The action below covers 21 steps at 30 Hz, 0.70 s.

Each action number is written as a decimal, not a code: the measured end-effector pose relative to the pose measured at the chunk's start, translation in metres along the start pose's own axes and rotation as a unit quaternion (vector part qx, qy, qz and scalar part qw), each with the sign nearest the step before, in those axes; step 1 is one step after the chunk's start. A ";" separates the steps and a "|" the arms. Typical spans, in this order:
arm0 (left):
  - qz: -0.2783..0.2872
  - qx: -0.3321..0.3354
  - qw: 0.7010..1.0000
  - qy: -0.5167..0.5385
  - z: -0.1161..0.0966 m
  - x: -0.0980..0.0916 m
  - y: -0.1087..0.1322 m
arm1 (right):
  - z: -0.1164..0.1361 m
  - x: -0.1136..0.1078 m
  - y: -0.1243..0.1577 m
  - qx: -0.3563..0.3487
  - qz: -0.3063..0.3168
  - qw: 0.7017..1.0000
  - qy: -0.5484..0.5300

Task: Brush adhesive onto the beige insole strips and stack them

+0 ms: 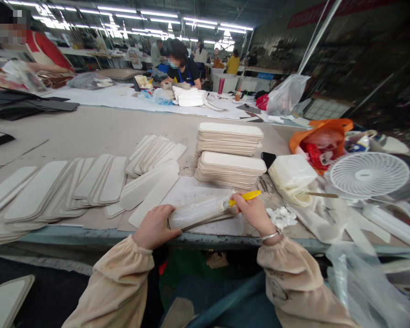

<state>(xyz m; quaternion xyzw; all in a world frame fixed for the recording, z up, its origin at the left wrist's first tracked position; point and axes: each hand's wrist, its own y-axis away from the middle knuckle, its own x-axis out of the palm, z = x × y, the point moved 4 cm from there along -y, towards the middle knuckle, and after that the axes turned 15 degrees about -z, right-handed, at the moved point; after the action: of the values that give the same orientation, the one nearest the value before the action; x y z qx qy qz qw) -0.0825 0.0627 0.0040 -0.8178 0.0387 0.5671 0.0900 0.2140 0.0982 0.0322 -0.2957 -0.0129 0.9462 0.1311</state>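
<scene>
My right hand [251, 210] grips a brush [249, 196] with a yellow handle. Its bristles touch the right part of a long off-white panel [196, 213], whose top is coated with something wet and glossy, like glue. At the panel's left end my left hand [158, 226] pinches it, thumb at the near edge and fingers over the far corner. More panels seem to lie beneath this one. Behind it stand two neat stacks of rounded panels, a nearer stack [230, 168] and a farther stack [229, 136]. Fanned-out panels [100, 180] spread along the left.
On the right are a white container [292, 169], scissors [264, 186], a black phone [268, 159], crumpled white scraps [282, 217], a white fan [369, 174] and an orange bag [299, 136]. Across the table a co-worker [182, 68] bends over a pile of white pieces [189, 97].
</scene>
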 end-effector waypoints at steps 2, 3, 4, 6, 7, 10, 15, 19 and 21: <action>0.000 -0.004 1.000 0.001 0.000 0.000 0.000 | -0.004 -0.018 -0.005 -0.008 -0.032 0.999 0.037; 0.000 -0.007 1.000 0.002 0.000 0.000 0.000 | -0.004 -0.025 -0.005 -0.018 -0.048 0.997 0.049; -0.001 -0.008 1.000 0.002 0.000 0.000 0.000 | -0.004 -0.031 -0.005 -0.035 -0.066 0.996 0.056; -0.003 -0.008 1.000 0.003 0.001 0.001 0.000 | 0.000 -0.039 -0.002 -0.090 -0.102 0.989 0.063; -0.003 -0.007 1.000 0.003 0.001 0.001 0.000 | 0.003 -0.039 0.001 -0.125 -0.116 0.983 0.068; -0.004 -0.007 1.000 0.002 0.003 0.002 0.000 | 0.011 -0.026 0.012 -0.229 -0.121 0.955 0.141; -0.006 -0.006 1.000 0.005 0.004 0.004 0.000 | 0.020 0.028 0.039 -0.313 -0.038 0.882 0.349; -0.006 -0.003 1.000 0.008 0.004 0.004 0.000 | 0.039 0.056 0.070 -0.402 0.039 0.864 0.300; -0.004 -0.004 1.000 0.007 0.004 0.003 0.001 | 0.046 0.056 0.077 -0.430 0.048 0.864 0.256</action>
<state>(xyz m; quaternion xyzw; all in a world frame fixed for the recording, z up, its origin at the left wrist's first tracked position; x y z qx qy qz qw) -0.0852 0.0629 -0.0005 -0.8223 0.0337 0.5610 0.0893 0.1258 0.0410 0.0314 -0.5547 -0.3704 0.7429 -0.0559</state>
